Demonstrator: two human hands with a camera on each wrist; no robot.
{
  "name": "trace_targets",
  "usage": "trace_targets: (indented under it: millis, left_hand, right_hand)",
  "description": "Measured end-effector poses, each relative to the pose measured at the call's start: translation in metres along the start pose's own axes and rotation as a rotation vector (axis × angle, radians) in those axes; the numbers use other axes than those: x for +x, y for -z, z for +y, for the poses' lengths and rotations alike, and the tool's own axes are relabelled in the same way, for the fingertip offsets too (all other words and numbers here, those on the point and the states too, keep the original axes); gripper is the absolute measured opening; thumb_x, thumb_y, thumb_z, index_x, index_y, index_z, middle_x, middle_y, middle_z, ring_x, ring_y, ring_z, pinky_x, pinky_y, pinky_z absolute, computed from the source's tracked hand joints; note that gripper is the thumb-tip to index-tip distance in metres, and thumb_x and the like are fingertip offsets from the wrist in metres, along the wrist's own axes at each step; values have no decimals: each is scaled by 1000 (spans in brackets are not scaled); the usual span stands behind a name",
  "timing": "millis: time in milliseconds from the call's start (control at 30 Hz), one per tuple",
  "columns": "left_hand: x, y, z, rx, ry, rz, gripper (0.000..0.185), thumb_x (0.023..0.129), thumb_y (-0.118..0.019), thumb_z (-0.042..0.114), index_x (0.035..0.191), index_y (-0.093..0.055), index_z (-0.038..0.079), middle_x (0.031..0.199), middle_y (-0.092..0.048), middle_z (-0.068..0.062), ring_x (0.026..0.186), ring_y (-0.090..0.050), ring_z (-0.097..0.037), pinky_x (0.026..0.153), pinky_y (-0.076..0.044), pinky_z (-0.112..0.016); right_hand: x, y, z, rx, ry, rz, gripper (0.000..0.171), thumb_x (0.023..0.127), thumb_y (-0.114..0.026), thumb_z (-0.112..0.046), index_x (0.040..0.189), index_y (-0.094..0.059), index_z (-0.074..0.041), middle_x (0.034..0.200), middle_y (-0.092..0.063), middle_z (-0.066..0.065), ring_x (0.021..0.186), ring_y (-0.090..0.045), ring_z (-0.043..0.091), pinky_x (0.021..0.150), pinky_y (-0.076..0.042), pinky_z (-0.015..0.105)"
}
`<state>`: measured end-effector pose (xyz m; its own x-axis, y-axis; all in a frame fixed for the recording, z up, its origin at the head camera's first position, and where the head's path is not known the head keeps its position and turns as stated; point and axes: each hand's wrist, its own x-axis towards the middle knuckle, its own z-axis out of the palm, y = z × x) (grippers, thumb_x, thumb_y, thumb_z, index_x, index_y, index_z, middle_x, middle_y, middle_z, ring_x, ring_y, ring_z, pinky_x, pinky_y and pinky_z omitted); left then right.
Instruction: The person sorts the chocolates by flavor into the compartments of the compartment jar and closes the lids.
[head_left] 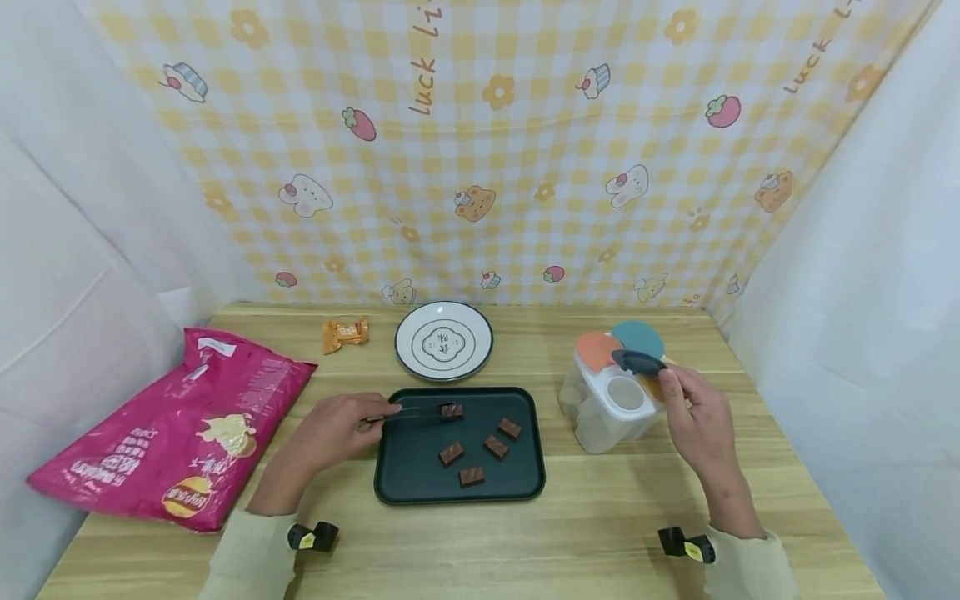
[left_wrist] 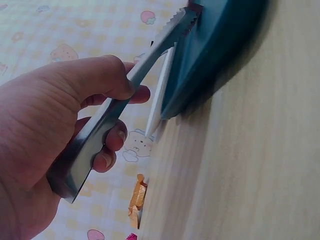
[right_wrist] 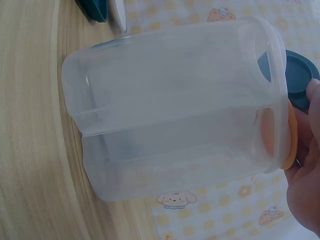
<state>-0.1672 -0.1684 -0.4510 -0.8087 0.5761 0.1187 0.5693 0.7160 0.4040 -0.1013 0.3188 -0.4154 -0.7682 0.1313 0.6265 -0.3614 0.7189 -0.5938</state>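
Observation:
My left hand (head_left: pixel 341 429) grips metal tongs (left_wrist: pixel 120 110) with serrated tips. Those tips meet at a brown chocolate piece (head_left: pixel 452 411) near the back of a dark green tray (head_left: pixel 405 483). Several more chocolate pieces (head_left: pixel 472 477) lie on the same tray. With thumb and fingers, my right hand (head_left: pixel 701 421) pinches a dark teal flip lid (head_left: pixel 637 362), raised off a round opening. The lid belongs to a clear plastic container (right_wrist: pixel 175 100), upright on the table. Its other lids, among them an orange lid (head_left: pixel 597 352) and a teal-blue lid (head_left: pixel 637 337), lie flat on top.
Behind the tray is a white plate (head_left: pixel 408 342) with a dark rim. An orange wrapped snack (head_left: pixel 346 333) lies left of the plate. A large pink chip bag (head_left: pixel 172 433) covers the table's left side. A checked curtain (head_left: pixel 495 167) hangs behind.

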Motion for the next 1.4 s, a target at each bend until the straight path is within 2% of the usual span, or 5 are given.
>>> trace_targets:
  millis: [300,667,933,1167,1400]
  left_hand:
    - [0,7,4,9,-9,21,29,90,-75,10,119,-79,12,112,-74,-4,86,-66,-15,78,-58,-37]
    - [2,7,0,39,-20,-28,26,89,-75,9,115,-81,11,107,-73,-1,81,-60,-11,75,-56,-35]
    - [4,8,2,72,-29,-37,26,89,-74,9,114,-81,9,87,-64,9,66,-49,-5,62,-48,-25]
    - [3,10,4,102,-26,-45,27,90,-75,12,116,-80,10,96,-69,3,68,-51,-6,64,-50,-25]
    - [0,12,7,89,-51,-2,28,89,-76,9,117,-80,10,96,-70,2,64,-47,-3,59,-46,-22]
  right_hand:
    - [0,0,0,-9,-5,0,20,104,-59,-3,101,-75,9,110,-72,24,96,-56,-14,78,-42,8]
    - [1,0,1,-2,4,0,20,104,-58,-2,104,-75,9,110,-72,23,98,-57,-14,79,-42,7]
    - [0,-1,0,7,19,2,19,103,-59,-1,104,-75,9,110,-72,23,102,-57,-14,81,-43,7]
    - [0,-1,1,3,18,8,19,103,-59,-1,103,-75,10,110,-72,24,101,-56,-14,79,-43,7]
    - [-1,-2,3,-1,18,12,19,103,-59,-2,103,-74,10,110,-72,25,100,-56,-15,80,-42,6]
